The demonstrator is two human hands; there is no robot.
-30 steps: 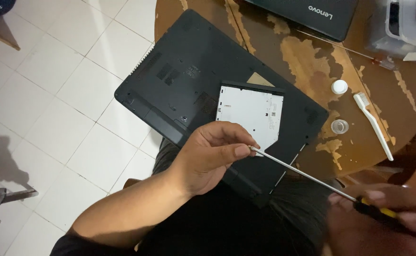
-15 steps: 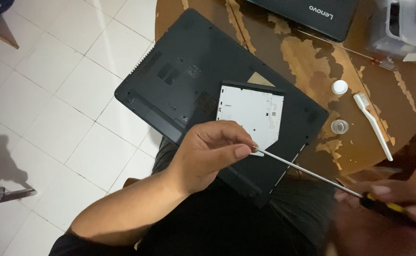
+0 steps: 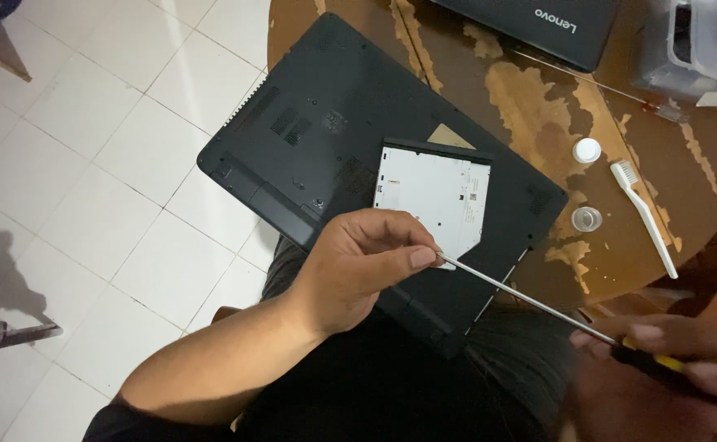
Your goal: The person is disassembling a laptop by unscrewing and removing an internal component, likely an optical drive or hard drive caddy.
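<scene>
two laptops (image 3: 350, 139) (image 3: 538, 24), one screwdriver (image 3: 538, 307), one toothbrush (image 3: 643, 214), two small caps (image 3: 587, 151) (image 3: 586, 218)

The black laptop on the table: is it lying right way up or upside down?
Upside down. The black laptop shows its underside: vent slots, screw holes and the pale drive panel face up.

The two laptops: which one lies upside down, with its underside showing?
The near laptop, beside the left hand, lies bottom up, showing vents and a silver drive. The far laptop shows its closed lid.

One head-worn view — looking steeply down, close over the laptop (image 3: 358, 164) and table (image 3: 538, 106).
</scene>
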